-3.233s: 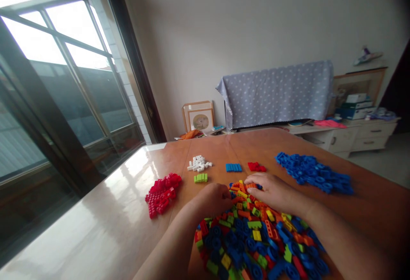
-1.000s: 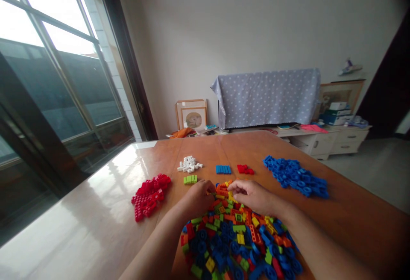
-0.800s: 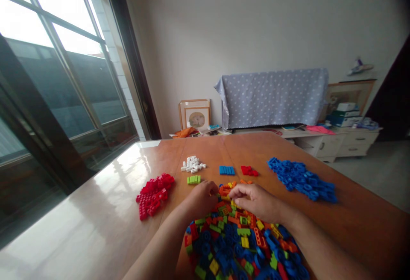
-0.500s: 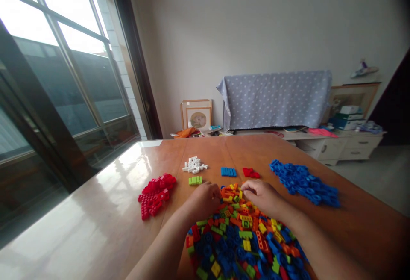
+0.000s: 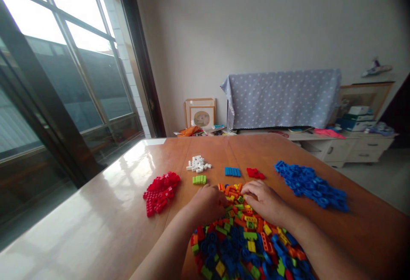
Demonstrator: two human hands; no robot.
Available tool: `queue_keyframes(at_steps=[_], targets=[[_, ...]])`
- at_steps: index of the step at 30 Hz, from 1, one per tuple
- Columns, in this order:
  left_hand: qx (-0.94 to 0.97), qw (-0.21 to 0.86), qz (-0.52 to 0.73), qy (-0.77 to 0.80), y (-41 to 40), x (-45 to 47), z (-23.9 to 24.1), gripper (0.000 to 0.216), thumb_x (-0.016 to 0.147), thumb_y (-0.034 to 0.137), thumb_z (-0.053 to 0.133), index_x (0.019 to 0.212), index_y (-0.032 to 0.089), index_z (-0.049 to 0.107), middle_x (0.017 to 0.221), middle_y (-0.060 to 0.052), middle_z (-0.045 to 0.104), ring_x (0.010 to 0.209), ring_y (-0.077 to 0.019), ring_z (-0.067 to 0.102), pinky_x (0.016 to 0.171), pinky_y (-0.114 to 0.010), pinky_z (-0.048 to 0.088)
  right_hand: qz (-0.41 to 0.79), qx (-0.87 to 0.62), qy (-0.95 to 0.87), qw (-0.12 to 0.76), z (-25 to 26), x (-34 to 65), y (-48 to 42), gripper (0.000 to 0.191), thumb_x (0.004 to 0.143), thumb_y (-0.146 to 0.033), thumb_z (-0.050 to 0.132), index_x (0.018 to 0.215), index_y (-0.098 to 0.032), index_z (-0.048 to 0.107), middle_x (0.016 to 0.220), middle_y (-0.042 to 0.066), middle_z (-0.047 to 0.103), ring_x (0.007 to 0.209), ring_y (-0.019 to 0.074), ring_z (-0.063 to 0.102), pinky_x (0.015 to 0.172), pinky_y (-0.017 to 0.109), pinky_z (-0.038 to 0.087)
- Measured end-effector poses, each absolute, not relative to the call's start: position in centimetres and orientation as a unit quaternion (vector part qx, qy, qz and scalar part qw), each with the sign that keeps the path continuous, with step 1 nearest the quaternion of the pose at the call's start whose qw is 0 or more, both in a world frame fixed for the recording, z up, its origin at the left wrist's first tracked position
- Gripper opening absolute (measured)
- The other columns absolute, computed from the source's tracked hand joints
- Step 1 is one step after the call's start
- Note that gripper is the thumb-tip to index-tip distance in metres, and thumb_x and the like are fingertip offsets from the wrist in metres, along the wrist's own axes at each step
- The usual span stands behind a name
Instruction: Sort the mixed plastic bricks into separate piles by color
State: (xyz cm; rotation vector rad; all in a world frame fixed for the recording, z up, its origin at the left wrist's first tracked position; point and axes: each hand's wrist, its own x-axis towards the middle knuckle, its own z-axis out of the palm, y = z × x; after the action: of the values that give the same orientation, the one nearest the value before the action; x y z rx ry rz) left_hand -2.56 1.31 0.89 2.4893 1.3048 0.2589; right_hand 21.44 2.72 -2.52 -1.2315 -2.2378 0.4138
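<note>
A big mixed heap of toy building bricks in orange, yellow, green, blue and red lies in front of me on the wooden table. At the heap's upper left edge is my left hand, its fingers curled down into the bricks and mostly hidden. My right hand reaches the upper right edge, fingers bent together at the orange and yellow bricks. What either hand holds, if anything, is too small to make out. Just beyond them sit a row of lime green bricks, a row of blue bricks and a few red bricks.
On the left of the wooden table lies a pile of red bricks. White bricks are grouped farther back. A long pile of blue pieces spreads along the right. A low white cabinet stands beyond the table.
The view has shifted slightly, so most things sit farther right in the picture. My left hand has dipped a little closer over the heap; the right stays at its edge. The sorted groups look the same.
</note>
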Motion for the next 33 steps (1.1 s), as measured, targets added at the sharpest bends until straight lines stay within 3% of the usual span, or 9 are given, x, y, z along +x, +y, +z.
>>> queue_keyframes(at_steps=[7, 15, 21, 26, 33], targets=[[0.884, 0.106, 0.073, 0.45, 1.6, -1.9, -0.2, 0.012, 0.073, 0.023, 0.06, 0.071, 0.021, 0.071, 0.075, -0.004, 0.066, 0.078, -0.0183, 0.057, 0.081, -0.03, 0.04, 0.15, -0.436, -0.852, 0.249, -1.9, 20.9, 1.8, 0.009, 0.084, -0.023, 0.06, 0.076, -0.022, 0.064, 0.104, 0.004, 0.068, 0.1, 0.0223, 0.058, 0.09, 0.035, 0.044], [0.845, 0.151, 0.136, 0.496, 1.8, -2.0, -0.4, 0.018, 0.072, 0.021, 0.058, 0.077, 0.021, 0.075, 0.082, -0.004, 0.069, 0.073, -0.0154, 0.057, 0.064, -0.023, 0.039, 0.159, -0.429, -0.857, 0.238, -2.5, 20.9, 1.9, 0.009, 0.081, -0.02, 0.063, 0.072, -0.022, 0.063, 0.105, 0.004, 0.068, 0.101, 0.0228, 0.058, 0.09, 0.035, 0.043], [0.745, 0.193, 0.235, 0.594, 3.2, -5.2, 0.2, 0.019, 0.074, 0.017, 0.054, 0.081, 0.016, 0.071, 0.068, -0.001, 0.065, 0.062, -0.012, 0.053, 0.055, -0.021, 0.032, 0.166, -0.431, -0.853, 0.242, -2.5, 21.1, 2.0, 0.01, 0.083, -0.018, 0.058, 0.075, -0.022, 0.06, 0.093, 0.003, 0.066, 0.093, 0.0206, 0.058, 0.083, 0.032, 0.044], [0.643, 0.132, 0.337, 0.675, 5.1, -8.3, -0.4, 0.008, 0.075, 0.019, 0.058, 0.077, 0.017, 0.065, 0.068, 0.001, 0.063, 0.065, -0.0121, 0.054, 0.057, -0.021, 0.032, 0.169, -0.431, -0.853, 0.243, -2.7, 21.1, 2.0, 0.01, 0.083, -0.018, 0.057, 0.074, -0.021, 0.058, 0.091, 0.003, 0.065, 0.09, 0.0198, 0.058, 0.082, 0.031, 0.044], [0.61, 0.029, 0.325, 0.722, 6.3, -9.5, -2.7, 0.006, 0.081, 0.021, 0.057, 0.076, 0.019, 0.06, 0.079, -0.002, 0.066, 0.071, -0.0139, 0.056, 0.06, -0.024, 0.029, 0.165, -0.438, -0.849, 0.244, -2.7, 21.1, 2.3, 0.009, 0.082, -0.019, 0.056, 0.074, -0.021, 0.058, 0.094, 0.004, 0.066, 0.092, 0.0211, 0.058, 0.084, 0.033, 0.044]])
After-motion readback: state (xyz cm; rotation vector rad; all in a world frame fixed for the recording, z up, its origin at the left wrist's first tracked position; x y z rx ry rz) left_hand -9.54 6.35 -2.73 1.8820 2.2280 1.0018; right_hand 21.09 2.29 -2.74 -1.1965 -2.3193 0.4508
